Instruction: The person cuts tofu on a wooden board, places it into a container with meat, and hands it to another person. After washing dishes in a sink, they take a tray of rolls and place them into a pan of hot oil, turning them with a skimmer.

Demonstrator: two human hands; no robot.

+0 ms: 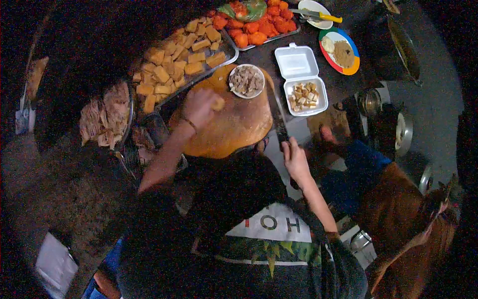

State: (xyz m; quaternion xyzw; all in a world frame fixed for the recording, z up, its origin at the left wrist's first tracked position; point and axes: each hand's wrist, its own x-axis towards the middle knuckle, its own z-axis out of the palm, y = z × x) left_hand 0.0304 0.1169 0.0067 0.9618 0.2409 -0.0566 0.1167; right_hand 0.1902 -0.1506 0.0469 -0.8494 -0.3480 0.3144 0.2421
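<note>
My left hand (pixel 199 108), slightly blurred, reaches over a round wooden chopping board (pixel 239 122), its fingers closed on a golden-brown piece of tofu (pixel 218 103). At the board's right edge my right hand (pixel 296 160) grips the dark handle of a long knife (pixel 279 107). The blade points away from me, beside the board. A small white bowl (pixel 247 80) of chopped meat sits at the board's far side. To the right of the blade lies an open white foam box (pixel 297 62) with cut tofu pieces (pixel 303 96) in its base.
Fried tofu blocks (pixel 174 62) fill a metal tray (pixel 230 56) behind the board. Orange-red food (pixel 256 32) is piled in another tray. A yellow-handled knife (pixel 323 16) rests across a white bowl. Nearby are a colourful plate (pixel 354 62), meat (pixel 104 117) at left and a person (pixel 408 219) at right.
</note>
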